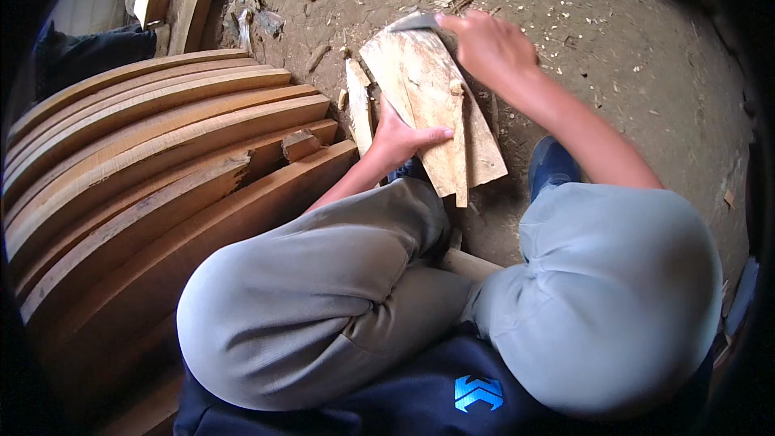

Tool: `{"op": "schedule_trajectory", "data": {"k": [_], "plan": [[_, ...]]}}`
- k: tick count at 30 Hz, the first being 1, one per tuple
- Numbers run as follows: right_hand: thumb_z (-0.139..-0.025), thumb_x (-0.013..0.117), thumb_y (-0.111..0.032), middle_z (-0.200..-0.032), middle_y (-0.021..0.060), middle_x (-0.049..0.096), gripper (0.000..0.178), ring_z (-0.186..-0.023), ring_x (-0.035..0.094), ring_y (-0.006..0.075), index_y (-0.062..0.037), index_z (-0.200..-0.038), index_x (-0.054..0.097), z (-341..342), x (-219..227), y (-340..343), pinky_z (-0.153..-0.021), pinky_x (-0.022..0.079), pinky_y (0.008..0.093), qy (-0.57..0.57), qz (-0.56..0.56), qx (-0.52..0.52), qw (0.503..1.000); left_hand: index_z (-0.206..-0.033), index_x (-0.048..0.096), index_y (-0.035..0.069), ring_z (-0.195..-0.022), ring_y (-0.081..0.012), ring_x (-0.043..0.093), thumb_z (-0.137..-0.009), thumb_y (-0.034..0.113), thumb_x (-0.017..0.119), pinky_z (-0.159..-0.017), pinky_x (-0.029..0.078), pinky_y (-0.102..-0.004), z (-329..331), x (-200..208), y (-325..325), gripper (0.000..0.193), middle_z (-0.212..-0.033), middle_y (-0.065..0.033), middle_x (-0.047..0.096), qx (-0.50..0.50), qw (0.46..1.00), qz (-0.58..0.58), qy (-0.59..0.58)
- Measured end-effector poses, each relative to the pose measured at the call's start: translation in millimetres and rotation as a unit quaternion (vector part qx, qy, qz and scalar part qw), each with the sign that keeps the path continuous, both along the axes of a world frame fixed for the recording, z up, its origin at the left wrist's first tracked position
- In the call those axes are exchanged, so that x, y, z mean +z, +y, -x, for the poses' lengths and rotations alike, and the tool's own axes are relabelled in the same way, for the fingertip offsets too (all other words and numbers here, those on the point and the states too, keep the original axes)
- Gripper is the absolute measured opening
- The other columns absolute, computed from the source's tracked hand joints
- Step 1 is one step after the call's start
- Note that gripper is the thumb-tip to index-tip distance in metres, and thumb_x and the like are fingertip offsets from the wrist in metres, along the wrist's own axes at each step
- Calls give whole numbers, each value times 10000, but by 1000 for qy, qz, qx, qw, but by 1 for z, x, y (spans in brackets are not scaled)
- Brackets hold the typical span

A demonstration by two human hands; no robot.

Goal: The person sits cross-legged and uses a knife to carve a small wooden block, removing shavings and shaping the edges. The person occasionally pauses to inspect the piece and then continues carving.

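Observation:
A pale, rough-faced piece of wood slants across the ground in front of my feet. My left hand grips its left edge, with the thumb laid over the top face and the fingers hidden beneath. Part of a smoother flat board shows below its right side. My right hand is closed at the far end around a tool whose handle the fist hides. Its grey metal blade touches or hovers just over the wood's far edge; I cannot tell which. A narrow split piece of wood lies left of the pale piece.
Long thick planks are stacked on edge along my left side. Wood chips and shavings lie scattered over the dirt floor. My shoe is close to the board's right side. Dark cloth lies beyond the planks.

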State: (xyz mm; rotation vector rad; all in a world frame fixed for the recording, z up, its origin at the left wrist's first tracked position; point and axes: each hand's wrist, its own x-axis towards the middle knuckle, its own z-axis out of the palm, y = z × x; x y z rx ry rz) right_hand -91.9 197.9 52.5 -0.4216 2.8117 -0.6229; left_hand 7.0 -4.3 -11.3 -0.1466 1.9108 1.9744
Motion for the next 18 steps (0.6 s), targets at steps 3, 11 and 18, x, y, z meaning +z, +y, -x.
{"op": "schedule_trajectory", "data": {"k": [3, 11, 18], "plan": [[-935, 487, -4, -1016, 202, 683, 404, -893, 723, 368, -163, -1274, 638, -23, -10, 16, -697, 606, 472, 27, 0, -23, 999, -1405, 189, -26, -1234, -264, 538, -609, 139, 976, -1083, 449, -404, 1, -1, 2, 1131, -1339, -189, 487, -17, 999, 25, 12], [-909, 518, 23, -1053, 204, 695, 439, -917, 715, 396, -165, -1269, 682, -7, -20, 9, -743, 604, 481, 28, 71, -51, 996, -1407, 188, -16, -1237, -269, 540, -620, 94, 959, -1069, 465, -405, 1, 2, 2, 1107, -1332, -193, 490, -7, 1000, -19, -17], [-895, 494, 44, -1018, 209, 690, 505, -812, 715, 344, -176, -1316, 664, -4, -36, 6, -684, 595, 457, 84, 47, -48, 994, -1385, 211, -10, -1211, -270, 558, -622, 73, 952, -1044, 488, -405, 2, 3, 8, 1067, -1318, -195, 498, -8, 998, -38, -57]]}}
